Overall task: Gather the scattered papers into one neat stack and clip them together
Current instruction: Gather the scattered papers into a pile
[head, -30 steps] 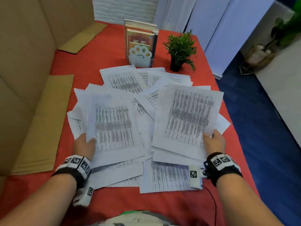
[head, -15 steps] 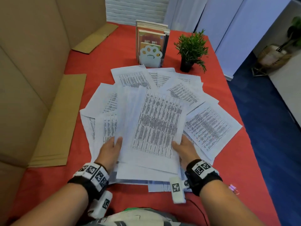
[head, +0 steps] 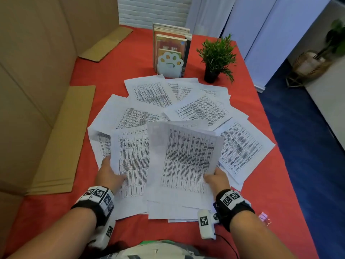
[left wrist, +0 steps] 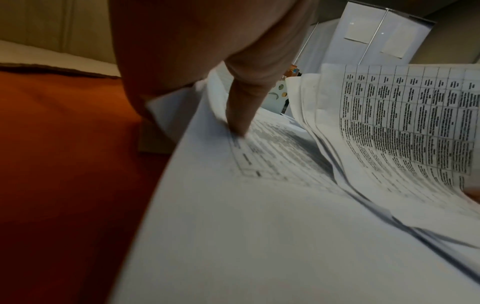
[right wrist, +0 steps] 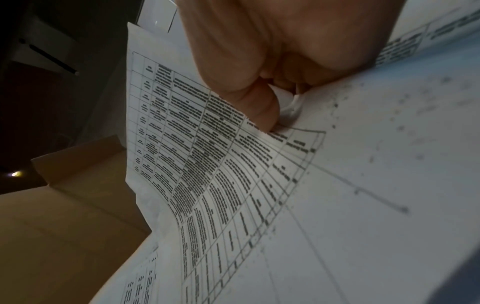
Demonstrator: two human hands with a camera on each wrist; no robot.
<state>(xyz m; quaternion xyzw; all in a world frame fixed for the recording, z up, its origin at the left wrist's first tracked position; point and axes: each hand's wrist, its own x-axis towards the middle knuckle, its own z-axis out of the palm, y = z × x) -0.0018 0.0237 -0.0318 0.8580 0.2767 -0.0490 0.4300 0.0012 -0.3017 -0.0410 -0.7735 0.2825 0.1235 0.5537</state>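
Printed sheets (head: pixel 199 109) lie fanned over the red table (head: pixel 104 75). My left hand (head: pixel 109 173) grips the left edge of a sheet (head: pixel 132 159), thumb (left wrist: pixel 241 115) on top and fingers hidden beneath. My right hand (head: pixel 217 179) pinches the right edge of a bowed bundle of sheets (head: pixel 186 157), which overlaps the left sheet; its thumb (right wrist: pixel 262 111) presses the printed face. The bundle's far end curls up off the table. A pink binder clip (head: pixel 264 217) lies on the table just right of my right wrist.
A paw-shaped bookend with books (head: pixel 170 62) and a small potted plant (head: pixel 216 57) stand behind the papers. Flat cardboard (head: pixel 63 143) lies along the left, beside a cardboard wall. The table's right edge drops to a blue floor (head: pixel 308 146).
Both hands drew their sheets together from the sides toward the middle. Since half a second ago the right bundle has lifted and bowed, overlapping the left sheet.
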